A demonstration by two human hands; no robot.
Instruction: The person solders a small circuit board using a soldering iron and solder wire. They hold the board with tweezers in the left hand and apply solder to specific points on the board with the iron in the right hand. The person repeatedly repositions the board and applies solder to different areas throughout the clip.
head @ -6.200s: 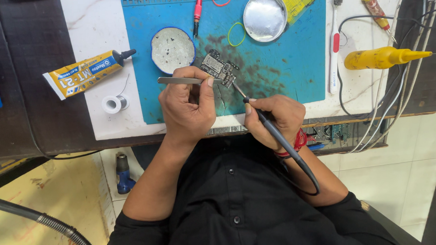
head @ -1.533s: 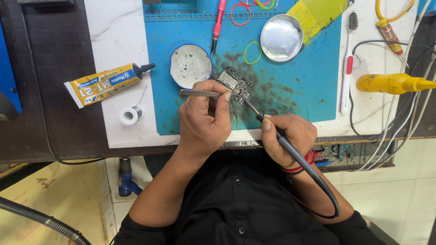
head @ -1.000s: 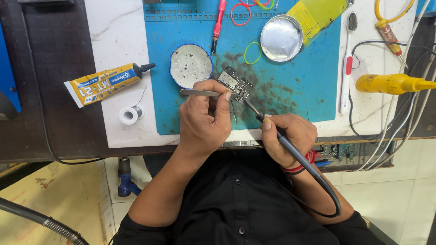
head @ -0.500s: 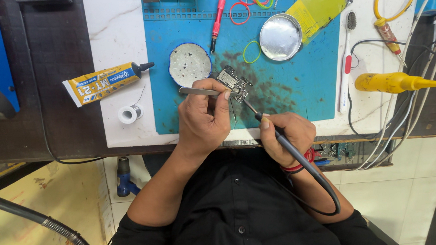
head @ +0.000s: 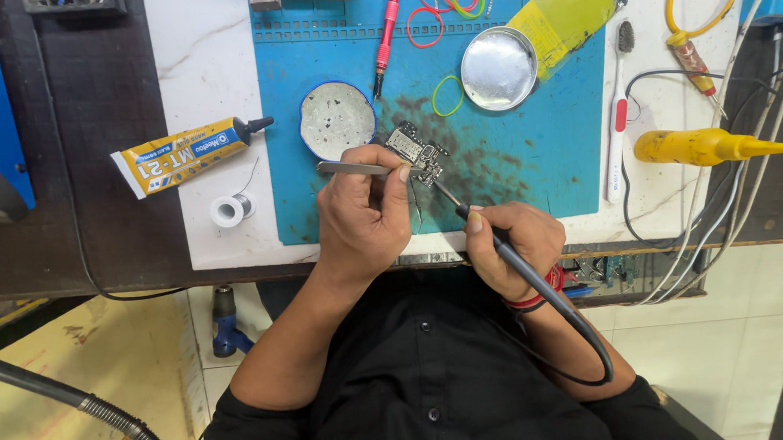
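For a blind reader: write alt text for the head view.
A person's left hand holds tweezers at a small circuit board on a blue mat, while the right hand touches a soldering iron to it.

Small dark circuit board (head: 416, 150) flat on blue mat; tweezers (head: 354, 168) level; soldering iron (head: 489, 233) tip touching board

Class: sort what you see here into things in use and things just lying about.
In use: left hand with tweezers; right hand with soldering iron; circuit board.
Lying about: glue tube, solder spool, round tin, toothbrush.
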